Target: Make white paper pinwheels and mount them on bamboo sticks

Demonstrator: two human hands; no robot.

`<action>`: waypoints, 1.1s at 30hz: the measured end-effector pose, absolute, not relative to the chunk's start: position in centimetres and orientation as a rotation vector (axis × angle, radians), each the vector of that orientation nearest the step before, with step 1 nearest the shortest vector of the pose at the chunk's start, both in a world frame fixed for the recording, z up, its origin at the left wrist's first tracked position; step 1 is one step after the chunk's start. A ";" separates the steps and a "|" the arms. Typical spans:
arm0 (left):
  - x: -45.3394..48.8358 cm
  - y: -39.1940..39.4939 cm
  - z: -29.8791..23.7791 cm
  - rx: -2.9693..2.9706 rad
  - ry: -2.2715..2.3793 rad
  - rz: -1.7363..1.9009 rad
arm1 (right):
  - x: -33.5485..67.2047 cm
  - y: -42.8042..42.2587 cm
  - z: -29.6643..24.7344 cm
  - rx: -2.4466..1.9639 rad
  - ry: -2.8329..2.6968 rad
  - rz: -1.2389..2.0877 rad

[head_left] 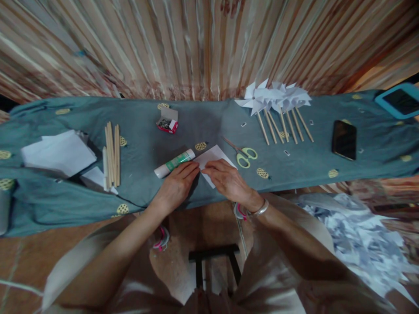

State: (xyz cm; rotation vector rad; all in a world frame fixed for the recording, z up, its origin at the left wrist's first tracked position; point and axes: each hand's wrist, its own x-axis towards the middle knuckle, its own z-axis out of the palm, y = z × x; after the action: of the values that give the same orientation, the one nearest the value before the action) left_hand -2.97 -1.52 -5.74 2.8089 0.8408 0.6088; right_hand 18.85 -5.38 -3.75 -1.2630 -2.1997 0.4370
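A square white sheet of paper (214,153) lies turned on the table in front of me, partly covered by my hands. My left hand (176,185) has its fingers pressed together at the paper's left corner. Across the sheet's lower right part, my right hand (225,179) has its fingers bent and closed on it, the fingertips close to those of my left hand. A green and white glue stick (175,163) lies just beyond my left hand. Scissors with light green handles (244,157) rest to the right of the paper, blades pointing away to the left.
Left stand a paper stack (59,152) and wooden sticks (113,155). A small red box of metal pins (167,124) is open at the back. Several paper pinwheels (276,98), a phone (344,139) and a blue-framed device (397,101) lie right. Paper scraps (360,240) heap below.
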 end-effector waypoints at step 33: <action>-2.6 -1.4 -5.2 2.708 0.863 0.658 | 18.8 -8.2 -2.4 -1.255 -2.401 0.316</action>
State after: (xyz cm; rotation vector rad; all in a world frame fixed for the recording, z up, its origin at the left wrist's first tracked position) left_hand -2.60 -1.36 -5.22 2.7082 0.8628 0.6579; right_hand 18.83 -8.25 -2.39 -1.2553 -2.4014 0.3160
